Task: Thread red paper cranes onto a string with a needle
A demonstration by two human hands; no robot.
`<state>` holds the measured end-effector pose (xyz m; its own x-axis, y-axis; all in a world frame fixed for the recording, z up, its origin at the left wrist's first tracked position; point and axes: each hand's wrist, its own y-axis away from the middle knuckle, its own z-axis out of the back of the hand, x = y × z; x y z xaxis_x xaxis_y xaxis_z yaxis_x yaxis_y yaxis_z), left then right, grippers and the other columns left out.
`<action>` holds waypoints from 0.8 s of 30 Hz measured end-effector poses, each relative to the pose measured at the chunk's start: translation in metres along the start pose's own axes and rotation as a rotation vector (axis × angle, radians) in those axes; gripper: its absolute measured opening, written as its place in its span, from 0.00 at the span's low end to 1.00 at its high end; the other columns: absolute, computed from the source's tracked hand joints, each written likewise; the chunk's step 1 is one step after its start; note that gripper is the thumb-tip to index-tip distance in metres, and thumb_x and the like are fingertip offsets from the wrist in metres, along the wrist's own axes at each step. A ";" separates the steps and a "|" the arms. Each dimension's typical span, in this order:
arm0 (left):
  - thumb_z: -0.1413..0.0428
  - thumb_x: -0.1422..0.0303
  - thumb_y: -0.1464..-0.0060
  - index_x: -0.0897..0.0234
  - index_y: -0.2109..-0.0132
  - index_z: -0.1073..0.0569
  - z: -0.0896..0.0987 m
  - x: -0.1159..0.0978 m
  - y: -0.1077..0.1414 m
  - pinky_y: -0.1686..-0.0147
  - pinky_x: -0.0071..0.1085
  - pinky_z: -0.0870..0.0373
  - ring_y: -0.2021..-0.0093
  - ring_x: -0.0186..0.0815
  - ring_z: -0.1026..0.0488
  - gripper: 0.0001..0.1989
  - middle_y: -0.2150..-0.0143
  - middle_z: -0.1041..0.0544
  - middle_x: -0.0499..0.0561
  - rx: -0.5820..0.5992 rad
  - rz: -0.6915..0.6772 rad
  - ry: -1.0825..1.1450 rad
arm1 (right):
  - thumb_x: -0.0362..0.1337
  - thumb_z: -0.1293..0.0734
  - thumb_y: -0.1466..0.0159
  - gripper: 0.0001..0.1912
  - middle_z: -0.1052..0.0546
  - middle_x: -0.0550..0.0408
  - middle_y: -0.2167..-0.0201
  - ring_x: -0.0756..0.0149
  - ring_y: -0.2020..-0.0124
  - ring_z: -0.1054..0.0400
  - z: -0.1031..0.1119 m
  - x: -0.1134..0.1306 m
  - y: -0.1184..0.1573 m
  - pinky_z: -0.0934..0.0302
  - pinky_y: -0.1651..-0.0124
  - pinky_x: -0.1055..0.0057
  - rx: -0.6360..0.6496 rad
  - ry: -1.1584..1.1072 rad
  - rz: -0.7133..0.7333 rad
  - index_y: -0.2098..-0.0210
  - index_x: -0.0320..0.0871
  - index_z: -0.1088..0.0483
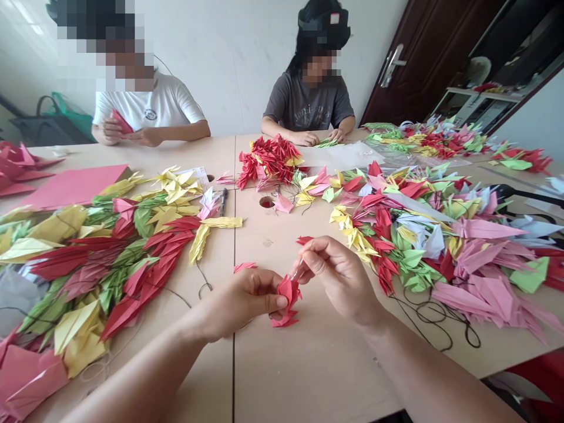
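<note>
My left hand (247,301) is closed on a small bunch of red folded paper cranes (289,294), thumb on top, above the middle of the table. Just to the right, my right hand (341,279) pinches at the top of that bunch. Something thin and shiny shows below its fingertips, too small to name. Behind the right fingers a red paper piece (304,239) pokes out, and a pink-red one (245,267) lies behind my left hand.
Strings of coloured paper cranes cover the left (132,252) and right (423,229) of the table (282,376). Black cord (434,317) lies at the right. A red pile (273,157) and a marker (224,201) lie farther back. Two people sit opposite, handling folded paper.
</note>
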<state>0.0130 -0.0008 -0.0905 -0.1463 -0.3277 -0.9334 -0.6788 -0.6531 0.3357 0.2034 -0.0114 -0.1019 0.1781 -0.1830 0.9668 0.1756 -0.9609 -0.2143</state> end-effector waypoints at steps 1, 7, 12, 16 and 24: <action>0.42 0.66 0.44 0.66 0.66 0.27 0.000 0.000 0.000 0.64 0.30 0.35 0.69 0.31 0.31 0.07 0.71 0.27 0.47 -0.006 -0.013 0.027 | 0.40 0.35 0.32 0.07 0.25 0.59 0.71 0.73 0.71 0.26 0.000 0.001 -0.001 0.29 0.68 0.77 -0.006 -0.043 -0.032 0.65 0.44 0.33; 0.41 0.66 0.44 0.66 0.66 0.27 0.001 0.000 0.000 0.65 0.27 0.34 0.69 0.29 0.31 0.07 0.71 0.28 0.46 -0.033 -0.016 0.060 | 0.47 0.33 0.35 0.13 0.25 0.64 0.73 0.69 0.72 0.23 0.002 0.004 -0.007 0.29 0.75 0.78 -0.031 -0.332 -0.191 0.63 0.47 0.39; 0.41 0.65 0.45 0.65 0.67 0.27 0.002 -0.002 0.000 0.68 0.25 0.36 0.72 0.27 0.34 0.07 0.72 0.29 0.44 -0.073 -0.004 0.021 | 0.48 0.30 0.38 0.18 0.23 0.64 0.75 0.70 0.74 0.23 0.008 0.004 -0.012 0.29 0.75 0.79 -0.070 -0.433 -0.235 0.62 0.49 0.42; 0.41 0.65 0.45 0.64 0.69 0.27 0.004 -0.007 0.001 0.70 0.24 0.39 0.74 0.26 0.37 0.08 0.75 0.31 0.42 -0.126 -0.004 -0.041 | 0.48 0.27 0.42 0.20 0.22 0.65 0.76 0.74 0.75 0.25 0.019 0.006 -0.017 0.29 0.73 0.82 -0.127 -0.465 -0.243 0.62 0.49 0.42; 0.41 0.60 0.46 0.63 0.70 0.27 0.010 -0.006 0.001 0.72 0.25 0.40 0.75 0.28 0.37 0.11 0.76 0.32 0.43 -0.224 -0.021 -0.113 | 0.46 0.22 0.49 0.23 0.23 0.67 0.77 0.75 0.74 0.25 0.042 0.010 -0.029 0.29 0.71 0.84 -0.341 -0.471 -0.140 0.64 0.49 0.38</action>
<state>0.0060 0.0074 -0.0864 -0.2220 -0.2418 -0.9446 -0.5081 -0.7981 0.3237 0.2406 0.0232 -0.0919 0.5999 -0.0131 0.7999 -0.0782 -0.9960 0.0423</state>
